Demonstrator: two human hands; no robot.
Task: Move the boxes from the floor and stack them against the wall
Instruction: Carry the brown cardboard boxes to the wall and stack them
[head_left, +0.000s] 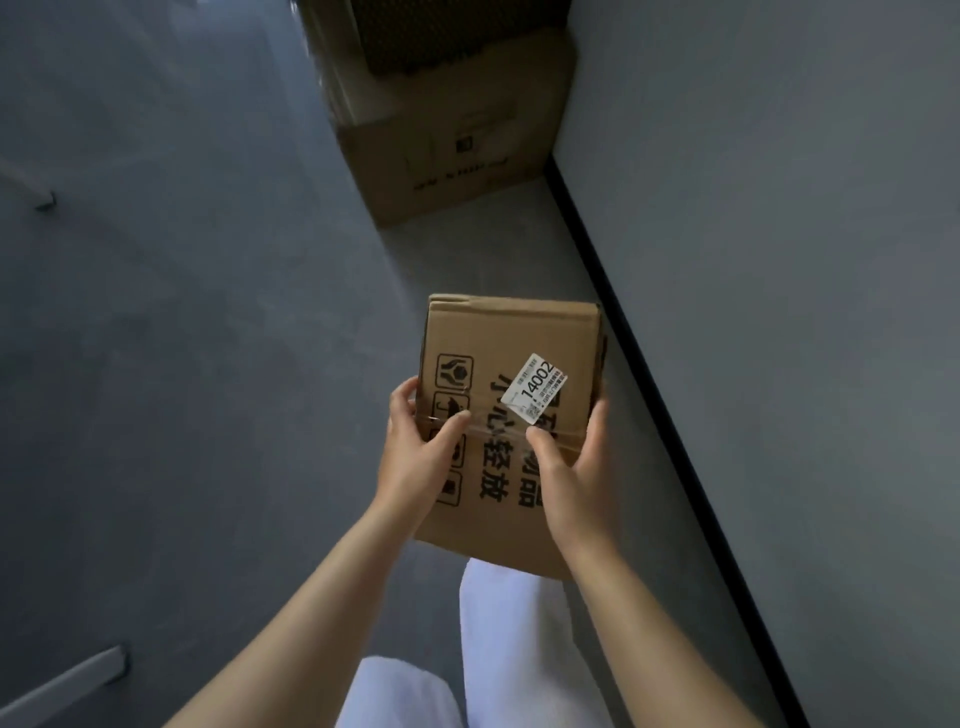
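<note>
Small box (519, 338), in carry: my left hand (415, 441) and right hand (576, 467) grip its sides. Next, likely: onto wall stack (457, 156).

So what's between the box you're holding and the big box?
Only bare grey floor separates held box and big box, in the head view.

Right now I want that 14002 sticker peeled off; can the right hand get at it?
Probably yes. The 14002 sticker lies uncovered on the cardboard box, just past the thumb of the right hand; but that hand and the left hand both grip the box.
</note>
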